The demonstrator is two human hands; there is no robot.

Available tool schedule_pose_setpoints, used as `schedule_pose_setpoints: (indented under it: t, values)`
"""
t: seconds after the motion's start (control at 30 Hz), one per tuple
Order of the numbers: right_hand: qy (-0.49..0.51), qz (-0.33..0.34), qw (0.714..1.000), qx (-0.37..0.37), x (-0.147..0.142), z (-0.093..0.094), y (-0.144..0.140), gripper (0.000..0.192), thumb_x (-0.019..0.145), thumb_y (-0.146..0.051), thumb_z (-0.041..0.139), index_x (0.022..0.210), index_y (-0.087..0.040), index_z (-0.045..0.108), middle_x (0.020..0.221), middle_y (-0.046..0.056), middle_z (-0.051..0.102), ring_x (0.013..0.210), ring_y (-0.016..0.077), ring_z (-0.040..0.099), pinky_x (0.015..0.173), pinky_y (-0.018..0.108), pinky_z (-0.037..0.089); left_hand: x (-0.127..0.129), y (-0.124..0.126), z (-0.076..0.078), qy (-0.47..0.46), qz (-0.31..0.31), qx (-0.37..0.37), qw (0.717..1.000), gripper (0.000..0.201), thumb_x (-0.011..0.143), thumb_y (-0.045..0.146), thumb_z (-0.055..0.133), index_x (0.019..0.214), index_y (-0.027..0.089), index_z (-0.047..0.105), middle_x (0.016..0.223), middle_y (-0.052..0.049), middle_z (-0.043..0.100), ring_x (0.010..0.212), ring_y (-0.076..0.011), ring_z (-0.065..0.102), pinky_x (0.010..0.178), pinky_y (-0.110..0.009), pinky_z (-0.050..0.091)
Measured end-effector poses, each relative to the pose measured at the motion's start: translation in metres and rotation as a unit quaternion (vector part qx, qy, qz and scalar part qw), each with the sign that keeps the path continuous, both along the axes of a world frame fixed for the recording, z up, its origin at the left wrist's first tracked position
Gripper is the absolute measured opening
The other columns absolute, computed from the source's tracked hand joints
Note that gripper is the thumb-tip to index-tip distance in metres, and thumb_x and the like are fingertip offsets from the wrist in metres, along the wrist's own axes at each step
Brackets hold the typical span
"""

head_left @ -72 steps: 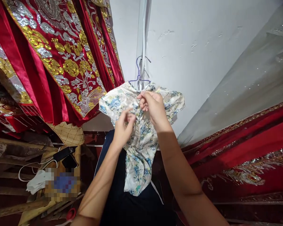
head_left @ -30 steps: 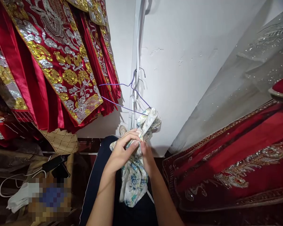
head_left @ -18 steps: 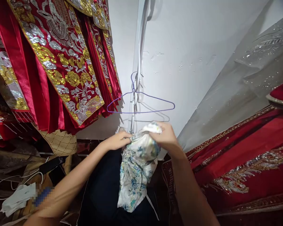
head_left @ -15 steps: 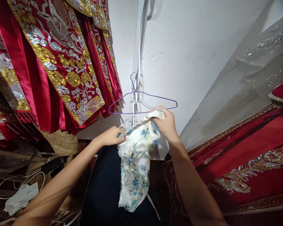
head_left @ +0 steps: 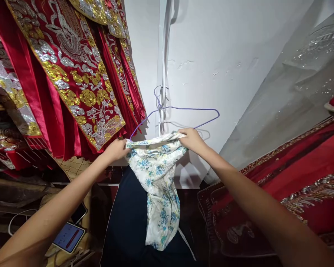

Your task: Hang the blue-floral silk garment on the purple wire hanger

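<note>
A white cloth garment with blue flowers (head_left: 156,170) hangs down in front of me, its top edge stretched between my two hands. My left hand (head_left: 117,149) grips the left end of that edge, close to the lower left corner of a purple wire hanger (head_left: 189,108). At the other end my right hand (head_left: 191,140) pinches the edge, touching or just in front of the hanger's bottom bar. Cloth and hands hide most of that bar. The hanger is hooked by a white strip on the wall and sits tilted, right side higher.
Red costumes with gold and silver sequins (head_left: 86,85) hang at the left. More red embroidered cloth (head_left: 308,159) and a sheer plastic cover (head_left: 289,85) are at the right. A lit phone (head_left: 69,237) lies on a wooden seat at lower left.
My hands have spread apart, my left hand moving left and up, pulling the garment's top edge wide. The hanger has tilted. The phone at lower left has come into view.
</note>
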State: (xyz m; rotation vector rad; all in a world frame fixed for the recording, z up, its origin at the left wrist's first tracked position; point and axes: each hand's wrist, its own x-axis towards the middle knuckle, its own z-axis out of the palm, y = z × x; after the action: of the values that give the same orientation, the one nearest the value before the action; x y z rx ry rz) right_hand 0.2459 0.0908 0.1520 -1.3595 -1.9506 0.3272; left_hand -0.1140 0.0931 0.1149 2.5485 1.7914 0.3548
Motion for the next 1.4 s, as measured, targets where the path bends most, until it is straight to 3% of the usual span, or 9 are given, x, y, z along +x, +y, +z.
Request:
schedule_pose_setpoints:
  t: [0.13, 0.27, 0.53, 0.7, 0.83, 0.93, 1.03, 1.2, 1.4]
  values:
    - [0.074, 0.038, 0.995, -0.051, -0.004, 0.001, -0.006, 0.012, 0.064, -0.023, 0.047, 0.062, -0.017, 0.058, 0.056, -0.002, 0.05, 0.057, 0.0135, 0.045, 0.054, 0.024, 0.03, 0.001, 0.002, 0.01, -0.133, -0.07, 0.104, 0.983, 0.059, 0.078, 0.025, 0.056, 0.135, 0.01, 0.051, 0.131, -0.02, 0.064, 0.125, -0.0377, 0.058, 0.108, -0.049, 0.043]
    - [0.099, 0.077, 0.99, -0.055, -0.018, -0.008, -0.015, 0.019, 0.061, -0.02, 0.043, 0.067, -0.017, 0.061, 0.064, 0.0, 0.06, 0.062, 0.0157, 0.053, 0.057, 0.024, 0.035, -0.001, 0.001, 0.021, -0.25, -0.146, 0.119, 0.95, 0.058, 0.074, 0.017, 0.05, 0.133, 0.017, 0.051, 0.145, -0.012, 0.057, 0.135, -0.031, 0.053, 0.115, -0.047, 0.041]
    - [0.024, 0.008, 1.0, -0.006, -0.006, 0.0, -0.014, 0.015, 0.06, -0.016, 0.046, 0.063, -0.018, 0.06, 0.061, 0.0, 0.059, 0.062, 0.0166, 0.053, 0.057, 0.026, 0.034, 0.0, -0.014, 0.043, -0.185, -0.12, 0.222, 0.95, 0.032, 0.084, 0.019, 0.049, 0.113, 0.017, 0.062, 0.154, -0.014, 0.048, 0.143, -0.0288, 0.045, 0.118, -0.049, 0.037]
    - [0.11, 0.104, 0.986, -0.073, -0.018, -0.005, -0.021, 0.022, 0.065, -0.015, 0.048, 0.073, -0.017, 0.068, 0.072, 0.001, 0.069, 0.07, 0.0187, 0.063, 0.06, 0.024, 0.042, 0.025, -0.021, 0.065, -0.174, -0.186, 0.242, 0.936, 0.018, 0.089, 0.018, 0.049, 0.103, 0.02, 0.061, 0.153, -0.011, 0.049, 0.142, -0.0267, 0.046, 0.117, -0.047, 0.04]
    - [0.111, 0.157, 0.98, -0.047, -0.03, -0.009, -0.03, 0.039, 0.068, -0.01, 0.048, 0.093, -0.018, 0.076, 0.094, 0.004, 0.076, 0.089, 0.0224, 0.07, 0.076, 0.028, 0.051, 0.047, -0.004, 0.08, -0.178, -0.199, 0.22, 0.938, 0.043, 0.085, 0.01, 0.048, 0.125, 0.021, 0.057, 0.15, -0.01, 0.052, 0.134, -0.0265, 0.053, 0.11, -0.046, 0.045]
    - [0.102, 0.094, 0.99, 0.019, -0.009, 0.0, -0.034, 0.066, 0.07, -0.008, 0.051, 0.133, -0.02, 0.067, 0.114, 0.007, 0.075, 0.089, 0.0218, 0.07, 0.081, 0.032, 0.053, 0.048, 0.015, 0.084, -0.183, -0.157, 0.209, 0.948, 0.052, 0.082, 0.007, 0.047, 0.131, 0.02, 0.057, 0.129, -0.01, 0.067, 0.117, -0.0277, 0.061, 0.103, -0.045, 0.048]
    - [0.106, -0.044, 0.989, 0.094, 0.029, 0.016, -0.032, 0.084, 0.074, -0.016, 0.061, 0.156, -0.019, 0.042, 0.094, 0.007, 0.077, 0.066, 0.0194, 0.064, 0.068, 0.033, 0.053, 0.042, 0.026, 0.085, -0.187, -0.14, 0.188, 0.954, 0.04, 0.085, 0.013, 0.048, 0.12, 0.018, 0.065, 0.116, -0.009, 0.071, 0.108, -0.0282, 0.064, 0.098, -0.043, 0.049]
    - [0.081, -0.112, 0.988, 0.067, 0.072, 0.037, -0.014, 0.067, 0.075, -0.032, 0.07, 0.138, -0.011, 0.063, 0.092, 0.011, 0.077, 0.075, 0.024, 0.068, 0.074, 0.038, 0.054, 0.039, 0.026, 0.084, -0.191, -0.177, 0.163, 0.952, 0.029, 0.089, 0.024, 0.052, 0.114, 0.019, 0.065, 0.113, -0.009, 0.067, 0.105, -0.0263, 0.062, 0.092, -0.037, 0.048]
    - [0.202, 0.014, 0.973, -0.115, 0.093, 0.054, -0.016, 0.032, 0.074, -0.037, 0.078, 0.1, -0.019, 0.082, 0.099, 0.009, 0.079, 0.086, 0.0273, 0.073, 0.074, 0.036, 0.058, 0.016, 0.022, 0.063, -0.281, -0.087, 0.137, 0.946, 0.043, 0.089, 0.047, 0.062, 0.121, 0.018, 0.058, 0.109, -0.008, 0.066, 0.092, -0.0219, 0.061, 0.077, -0.029, 0.046]
